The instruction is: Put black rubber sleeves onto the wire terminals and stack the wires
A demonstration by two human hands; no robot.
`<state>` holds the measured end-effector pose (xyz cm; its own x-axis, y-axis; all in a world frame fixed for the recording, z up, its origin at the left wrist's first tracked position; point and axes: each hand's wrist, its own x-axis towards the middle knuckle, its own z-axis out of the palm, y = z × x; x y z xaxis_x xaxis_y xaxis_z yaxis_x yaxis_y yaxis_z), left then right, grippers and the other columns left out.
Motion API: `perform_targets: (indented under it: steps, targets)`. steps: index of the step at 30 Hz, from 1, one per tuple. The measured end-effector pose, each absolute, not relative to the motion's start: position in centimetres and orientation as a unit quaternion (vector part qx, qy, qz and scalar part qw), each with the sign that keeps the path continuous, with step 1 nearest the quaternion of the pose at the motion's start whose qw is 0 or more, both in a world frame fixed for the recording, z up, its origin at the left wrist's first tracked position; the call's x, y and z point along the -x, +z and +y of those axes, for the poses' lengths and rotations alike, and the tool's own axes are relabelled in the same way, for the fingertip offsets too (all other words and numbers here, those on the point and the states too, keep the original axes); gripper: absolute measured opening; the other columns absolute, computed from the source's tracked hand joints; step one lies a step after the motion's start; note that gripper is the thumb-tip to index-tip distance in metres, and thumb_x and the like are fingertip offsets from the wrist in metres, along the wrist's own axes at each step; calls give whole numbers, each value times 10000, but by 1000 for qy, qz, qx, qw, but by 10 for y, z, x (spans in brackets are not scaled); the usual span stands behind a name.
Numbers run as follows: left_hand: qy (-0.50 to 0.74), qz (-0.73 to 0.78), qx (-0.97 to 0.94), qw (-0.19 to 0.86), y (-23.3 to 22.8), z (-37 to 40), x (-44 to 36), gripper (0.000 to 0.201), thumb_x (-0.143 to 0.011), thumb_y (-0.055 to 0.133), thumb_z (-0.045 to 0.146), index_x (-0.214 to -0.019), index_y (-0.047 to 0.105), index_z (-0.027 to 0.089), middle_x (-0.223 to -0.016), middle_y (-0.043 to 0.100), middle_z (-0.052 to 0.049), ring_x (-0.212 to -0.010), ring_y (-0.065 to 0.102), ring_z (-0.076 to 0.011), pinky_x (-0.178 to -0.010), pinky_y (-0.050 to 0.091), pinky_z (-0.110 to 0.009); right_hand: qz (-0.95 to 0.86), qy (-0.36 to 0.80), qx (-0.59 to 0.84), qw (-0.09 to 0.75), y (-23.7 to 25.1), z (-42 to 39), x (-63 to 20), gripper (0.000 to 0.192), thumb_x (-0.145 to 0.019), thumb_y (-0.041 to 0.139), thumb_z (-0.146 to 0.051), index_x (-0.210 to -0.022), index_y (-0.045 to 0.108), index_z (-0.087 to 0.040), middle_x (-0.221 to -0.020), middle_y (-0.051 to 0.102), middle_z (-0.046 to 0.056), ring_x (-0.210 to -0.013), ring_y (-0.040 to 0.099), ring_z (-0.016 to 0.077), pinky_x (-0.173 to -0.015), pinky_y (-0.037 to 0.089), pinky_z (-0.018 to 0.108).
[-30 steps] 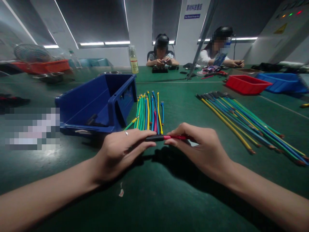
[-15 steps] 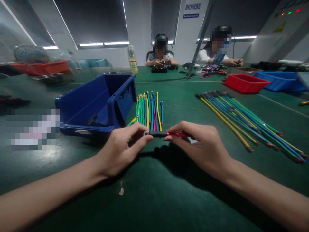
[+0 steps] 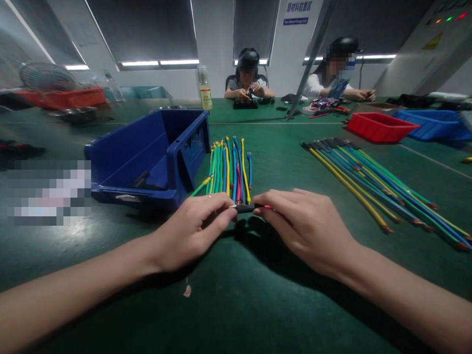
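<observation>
A short red cable [image 3: 245, 209] with a black sleeve and a metal lug lies across between my hands, just above the table. My left hand [image 3: 197, 228] pinches the lug end between thumb and fingers. On the other side, my right hand [image 3: 308, 223] grips where the black sleeve meets the red insulation, hiding most of the red part. Just beyond them, a row of green, blue, yellow and pink-red cables [image 3: 224, 167] lies on the table. Small black pieces [image 3: 147, 181] rest in the dark blue bin [image 3: 123, 140] at the left.
More cables [image 3: 376, 184] with black-sleeved ends lie at the right on the green table [image 3: 236, 300]. Behind them stand a red tray [image 3: 381, 129] and a blue tray [image 3: 429, 125]. A bottle [image 3: 205, 91] stands farther back. Two people sit across the table.
The cable has been rolled, so its lug now shows edge-on instead of flat. My right hand has turned over it, covering more of the red part. The camera view has shifted slightly.
</observation>
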<state>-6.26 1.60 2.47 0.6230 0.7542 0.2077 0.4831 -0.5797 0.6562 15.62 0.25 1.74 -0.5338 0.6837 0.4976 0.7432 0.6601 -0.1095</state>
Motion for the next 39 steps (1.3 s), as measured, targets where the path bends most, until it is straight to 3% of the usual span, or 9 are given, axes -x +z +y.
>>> perform_targets:
  steps: [4,8,11,14,18,23,28,39]
  targets:
    - [251,348,-871,240,21,16,63,217,-945,400,260,-829,553,161,-765,536,16,-691,497,-96,-662,395,-222,-884,31,402,237,18,4,-155,188,-968,401,-247,-964,587,-215,-790,682,-11,-611,554,126,-597,315,270]
    - [265,335,-883,193,19,15,65,182,-937,412,213,-877,575,158,-817,575,-8,-747,531,-108,-706,415,-225,-874,181,393,223,18,8,-158,244,-984,384,-345,-932,584,-216,-752,642,-18,-595,514,102,-570,316,229]
    - [272,322,-893,157,19,12,64,184,-932,404,182,-881,579,154,-822,582,-21,-772,539,-119,-713,421,-231,-864,228,394,215,19,8,-159,276,-986,377,-380,-926,593,-219,-774,642,-22,-621,527,96,-577,325,222]
    - [279,337,-881,180,22,7,62,196,-930,406,199,-831,571,157,-773,572,-6,-716,526,-110,-668,415,-228,-883,171,383,212,18,4,-158,283,-997,345,-345,-1003,598,-220,-800,665,-9,-649,569,111,-598,335,244]
    - [268,419,-811,310,26,1,57,318,-945,392,339,-713,536,177,-629,518,31,-584,481,-99,-553,378,-229,-909,10,353,221,15,-3,-153,297,-973,414,-404,-1159,553,-218,-900,708,11,-737,650,163,-656,349,294]
    - [256,432,-782,369,26,1,55,343,-942,402,377,-703,544,175,-599,495,40,-562,460,-86,-522,353,-215,-911,-98,347,199,13,0,-148,241,-997,375,-305,-980,581,-181,-756,692,1,-610,629,156,-592,295,307]
    - [262,435,-783,358,25,2,56,331,-939,410,369,-709,541,170,-623,507,31,-585,465,-93,-524,357,-216,-910,-122,342,200,14,2,-148,325,-1011,321,-308,-834,560,-176,-650,644,1,-535,579,140,-579,274,302]
    - [266,429,-787,356,24,4,56,340,-945,403,373,-704,537,175,-623,508,40,-589,472,-87,-551,362,-218,-907,-102,352,208,15,0,-149,243,-992,386,-298,-947,593,-179,-799,716,17,-651,657,159,-577,332,302]
